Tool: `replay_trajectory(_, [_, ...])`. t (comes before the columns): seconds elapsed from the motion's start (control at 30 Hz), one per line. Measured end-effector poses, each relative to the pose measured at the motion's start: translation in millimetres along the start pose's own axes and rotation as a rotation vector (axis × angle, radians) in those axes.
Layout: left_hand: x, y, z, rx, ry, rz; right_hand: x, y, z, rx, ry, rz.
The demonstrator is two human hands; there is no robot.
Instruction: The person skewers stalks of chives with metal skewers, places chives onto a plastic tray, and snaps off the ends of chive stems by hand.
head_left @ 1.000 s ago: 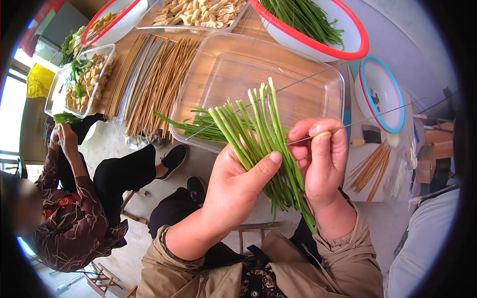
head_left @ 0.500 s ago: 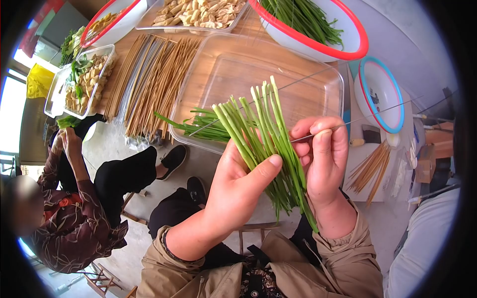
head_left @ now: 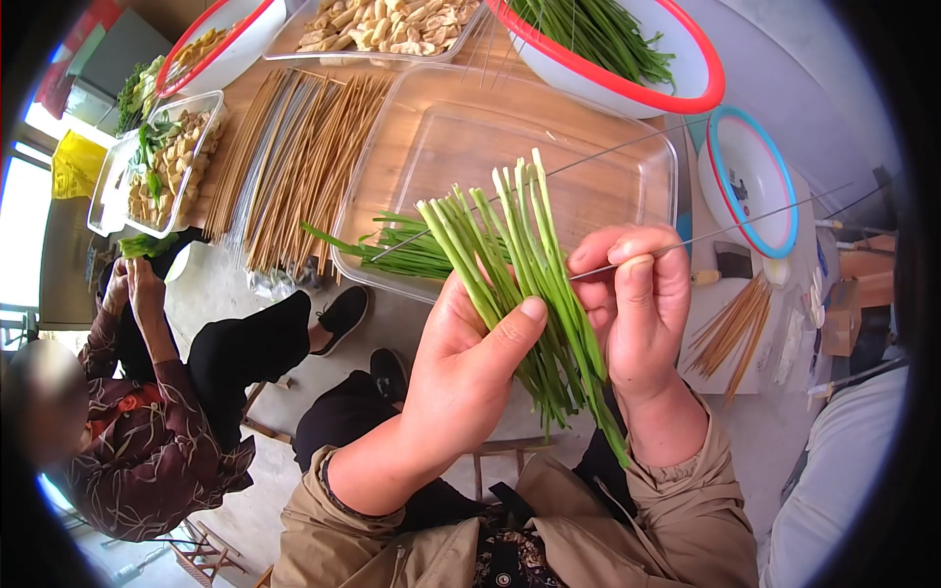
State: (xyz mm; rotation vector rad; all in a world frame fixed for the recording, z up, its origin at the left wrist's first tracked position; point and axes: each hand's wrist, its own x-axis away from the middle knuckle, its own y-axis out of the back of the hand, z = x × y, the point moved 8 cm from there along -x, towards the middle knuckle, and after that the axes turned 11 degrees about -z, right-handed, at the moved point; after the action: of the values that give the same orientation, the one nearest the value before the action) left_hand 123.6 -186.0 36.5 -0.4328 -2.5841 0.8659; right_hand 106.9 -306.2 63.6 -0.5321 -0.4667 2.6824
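Note:
My left hand [head_left: 456,358] is closed around a bunch of green chives [head_left: 524,265], its thumb pressed across the stems. Their pale cut ends point up and away from me; the darker leaves hang below the hand. A thin metal skewer [head_left: 627,147] runs slantwise across the upper stems, apparently through them. Between thumb and forefinger, my right hand [head_left: 642,318] pinches a second metal skewer [head_left: 745,223], whose near end meets the bunch's right side. Whether its tip has entered the stems is hard to see. Beyond, more chives [head_left: 407,245] lie in a clear plastic tray [head_left: 549,103].
Bamboo skewers [head_left: 314,167] lie left of the tray. A red-rimmed basin [head_left: 701,93] holds more chives, and a food tray [head_left: 392,24] stands behind. To the right are a blue-rimmed basin [head_left: 720,171] and a cleaver [head_left: 733,261]. A co-worker [head_left: 147,451] sits at left holding greens.
My left hand and the chives have shifted very slightly left. The skewer in my right hand has tilted a little; its far end sits slightly higher. The co-worker's hands have lowered slightly.

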Motion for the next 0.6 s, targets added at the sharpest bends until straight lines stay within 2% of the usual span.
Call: replay_trajectory(0.6, [1.7,-3.4,-0.6,0.050,0.065,0.042,0.7,-1.8,-4.7,-0.012,-0.067,0.016])
